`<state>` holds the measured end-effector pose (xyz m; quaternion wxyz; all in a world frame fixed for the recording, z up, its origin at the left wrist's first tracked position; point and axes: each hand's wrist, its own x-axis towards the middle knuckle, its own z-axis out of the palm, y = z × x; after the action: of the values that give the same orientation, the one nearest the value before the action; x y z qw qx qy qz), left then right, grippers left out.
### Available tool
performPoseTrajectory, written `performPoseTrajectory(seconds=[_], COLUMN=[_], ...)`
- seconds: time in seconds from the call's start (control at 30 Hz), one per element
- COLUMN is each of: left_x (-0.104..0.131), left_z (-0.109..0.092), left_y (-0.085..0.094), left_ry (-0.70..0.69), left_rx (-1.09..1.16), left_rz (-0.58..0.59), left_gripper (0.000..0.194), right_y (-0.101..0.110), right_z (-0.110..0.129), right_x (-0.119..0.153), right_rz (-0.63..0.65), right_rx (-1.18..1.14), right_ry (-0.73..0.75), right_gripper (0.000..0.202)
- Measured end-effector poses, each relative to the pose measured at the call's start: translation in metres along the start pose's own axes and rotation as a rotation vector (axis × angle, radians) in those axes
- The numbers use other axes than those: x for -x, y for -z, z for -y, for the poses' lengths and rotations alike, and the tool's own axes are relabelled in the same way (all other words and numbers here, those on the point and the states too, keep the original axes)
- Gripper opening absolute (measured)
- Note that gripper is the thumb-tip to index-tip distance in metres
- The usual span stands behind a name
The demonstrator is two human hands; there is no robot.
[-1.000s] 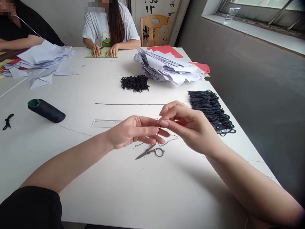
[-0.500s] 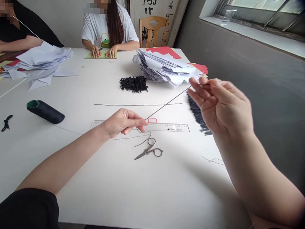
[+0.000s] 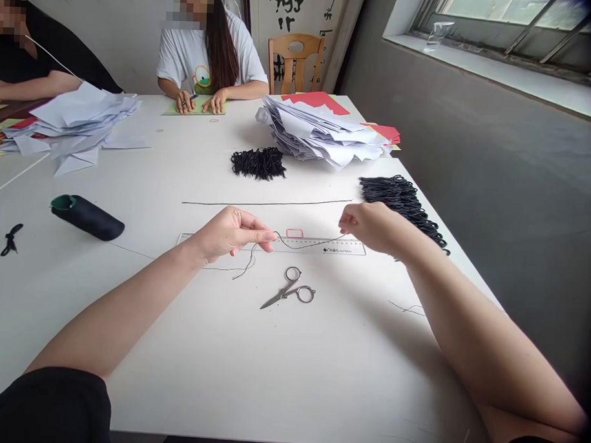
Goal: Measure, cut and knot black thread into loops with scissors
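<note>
Steel scissors (image 3: 284, 293) lie nearest you on the white desk (image 3: 271, 376), handles spread and tip pointing left; if you dipped the work low, a dangling end could snag on them. To their right, loose strands (image 3: 406, 308) could cling to anything dragged over them. Beyond, your left hand (image 3: 237, 235) pinches the dark thread (image 3: 307, 246) between thumb and forefinger, a tail hanging below, while your right hand (image 3: 368, 224) has its fingers closed on it farther along. The thread sags between the two, across the clear ruler (image 3: 345, 247); whether it touches I can't tell. That slack could twist or knot. The tail seems to meet a fine line (image 3: 134, 251) from the black spool (image 3: 94, 219) at left, so a sharp tug could tangle them or tip the spool. Just past the ruler, a sweeping knuckle could skew the straight cord (image 3: 267, 204). Your right hand is also close to the looped cords (image 3: 403, 193), and a careless jerk might ruffle their row; the smaller black bundle (image 3: 259, 163), farther off, looks safer.
</note>
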<state>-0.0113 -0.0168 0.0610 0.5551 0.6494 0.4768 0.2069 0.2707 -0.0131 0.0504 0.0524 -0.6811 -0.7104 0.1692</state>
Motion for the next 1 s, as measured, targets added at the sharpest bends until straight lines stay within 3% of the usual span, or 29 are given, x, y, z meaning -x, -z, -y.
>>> performPoseTrajectory(seconds=[0.1, 0.17, 0.2, 0.27, 0.37, 0.43, 0.57, 0.77, 0.87, 1.0], left_x=[0.001, 0.001, 0.0, 0.0, -0.002, -0.002, -0.002, -0.003, -0.003, 0.005], left_z=[-0.002, -0.002, -0.001, 0.0, 0.003, 0.004, 0.003, 0.003, 0.006, 0.003], left_y=[-0.003, -0.004, -0.005, -0.007, -0.011, -0.011, -0.012, -0.012, -0.001, 0.026], left_ry=[0.01, 0.011, 0.011, 0.006, -0.01, -0.024, -0.023, 0.012, 0.015, 0.055], left_rx=[-0.028, -0.041, -0.046, -0.057, -0.062, -0.056, -0.058, -0.102, -0.302, -0.672], left_rz=[-0.009, -0.01, -0.007, 0.008, 0.04, 0.048, 0.034, 0.042, 0.088, 0.283], left_gripper=[0.025, 0.025, 0.026, 0.028, 0.028, 0.028, 0.027, 0.027, 0.024, 0.017], right_y=[-0.015, -0.02, -0.022, -0.025, -0.036, -0.045, -0.052, -0.04, -0.038, -0.032], right_z=[0.012, 0.023, 0.029, 0.041, 0.054, 0.057, 0.055, 0.05, 0.046, 0.043], right_x=[0.003, 0.008, 0.012, 0.02, 0.028, 0.029, 0.025, 0.02, 0.016, 0.016], right_rz=[-0.184, -0.313, -0.314, -0.146, 0.236, 0.312, 0.163, -0.148, -0.267, -0.357], right_rx=[0.012, -0.093, -0.194, -0.479, -0.883, -1.022, -1.126, -1.157, -1.156, -1.084], right_ry=[0.106, 0.207, 0.267, 0.373, 0.413, 0.389, 0.356, 0.345, 0.304, 0.307], right_gripper=[0.016, 0.022, 0.021, 0.021, 0.034, 0.035, 0.034, 0.031, 0.03, 0.029])
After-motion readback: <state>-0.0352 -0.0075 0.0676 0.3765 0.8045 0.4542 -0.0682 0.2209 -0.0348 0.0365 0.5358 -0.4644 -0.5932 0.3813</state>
